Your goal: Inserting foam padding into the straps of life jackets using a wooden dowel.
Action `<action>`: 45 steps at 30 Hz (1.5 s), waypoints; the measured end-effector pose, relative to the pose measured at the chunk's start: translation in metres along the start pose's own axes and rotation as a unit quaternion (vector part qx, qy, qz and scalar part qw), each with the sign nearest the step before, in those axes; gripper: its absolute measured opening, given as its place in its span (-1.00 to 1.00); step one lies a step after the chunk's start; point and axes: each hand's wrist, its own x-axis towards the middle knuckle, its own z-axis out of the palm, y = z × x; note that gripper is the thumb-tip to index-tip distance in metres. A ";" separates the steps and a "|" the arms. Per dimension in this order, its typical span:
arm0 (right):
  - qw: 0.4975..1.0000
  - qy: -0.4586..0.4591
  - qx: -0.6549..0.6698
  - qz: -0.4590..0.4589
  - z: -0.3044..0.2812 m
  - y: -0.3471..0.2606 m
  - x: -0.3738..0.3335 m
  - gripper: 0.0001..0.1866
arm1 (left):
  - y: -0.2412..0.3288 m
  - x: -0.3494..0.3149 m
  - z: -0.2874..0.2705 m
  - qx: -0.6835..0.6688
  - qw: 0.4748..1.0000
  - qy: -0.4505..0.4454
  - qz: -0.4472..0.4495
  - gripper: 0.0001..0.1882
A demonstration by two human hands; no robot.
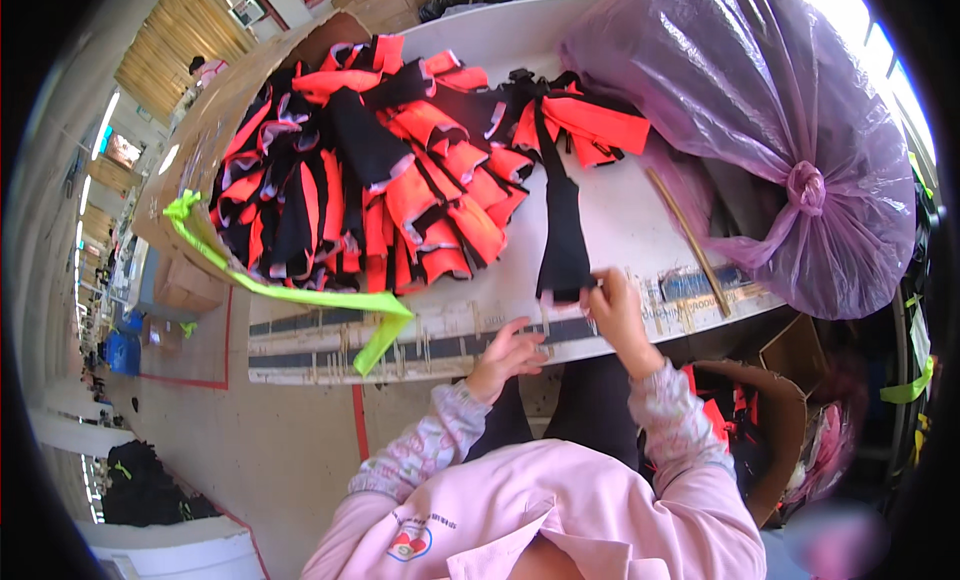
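A narrow black fabric piece point(566, 242), flared at its lower end, hangs toward me across the pale table. My right hand point(614, 308) is at its lower right corner, fingers curled and pinched on the edge. Left of that corner, near the table's front edge, my left hand point(510, 354) has its fingers apart and holds nothing. Beyond the black piece lie several orange and black fabric pieces point(590, 125). A large heap of similar orange and black pieces point(400, 180) fills the table's left side.
A knotted purple plastic bag point(750, 110) bulges over the table's right side, with a wooden stick point(690, 240) beside it. A neon yellow strip point(330, 300) trails along the cardboard point(200, 170) and heap. An open carton point(775, 430) with orange and black scraps stands below right.
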 end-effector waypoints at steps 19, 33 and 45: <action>0.912 -0.130 -0.358 -0.154 0.015 0.025 -0.087 -0.22 | -0.096 -0.001 0.012 -0.080 0.988 0.121 -0.057 -0.64; 0.864 -0.105 -0.441 -0.218 0.038 0.022 -0.086 -0.40 | -0.111 0.000 0.012 -0.150 0.984 0.088 -0.023 -0.75; 0.857 -0.151 -0.432 -0.236 0.037 0.022 -0.083 -0.37 | -0.110 0.004 0.010 -0.064 0.985 0.160 0.016 -0.73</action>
